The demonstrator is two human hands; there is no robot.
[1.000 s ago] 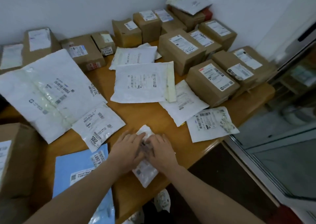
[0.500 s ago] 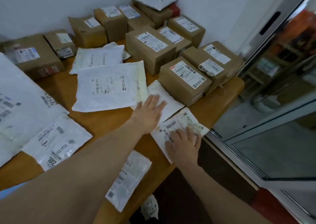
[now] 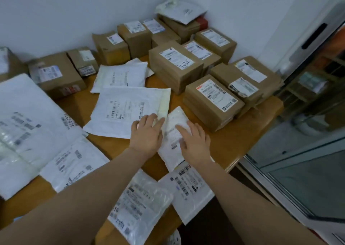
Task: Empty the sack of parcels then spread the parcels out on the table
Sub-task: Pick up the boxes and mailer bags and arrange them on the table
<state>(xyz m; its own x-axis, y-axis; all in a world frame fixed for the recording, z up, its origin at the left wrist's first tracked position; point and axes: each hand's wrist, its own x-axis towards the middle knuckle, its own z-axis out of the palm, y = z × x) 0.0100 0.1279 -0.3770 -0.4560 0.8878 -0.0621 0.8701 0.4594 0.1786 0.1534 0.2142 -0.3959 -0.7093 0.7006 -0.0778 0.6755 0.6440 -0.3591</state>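
**A:** Item under the hands?

**B:** One small white mailer (image 3: 175, 130), lying flat on the surface (image 3: 233, 143), label up. The right hand (image 3: 194, 143) has its fingers straight and spread, pressing on the mailer and gripping nothing. The left hand (image 3: 147, 134) is likewise flat. Its fingers lie across the mailer's left edge and the near corner of the large white mailer (image 3: 128, 112).

**A:** Neighbours?

**B:** A brown box (image 3: 212, 100) sits just beyond the right fingertips. A barcoded mailer (image 3: 188, 186) lies at the right wrist, touching or overlapping the small one; I cannot tell which. The sack is not in view.

**A:** Handling?

**B:** In my judgement, slide it rather than lift it, with the palms flat and light. Bare wood shows to the right of the right hand, so steer it there. Take the left fingers off the large mailer first, or it may drag along. Finish with every label uncovered and no edges overlapping.
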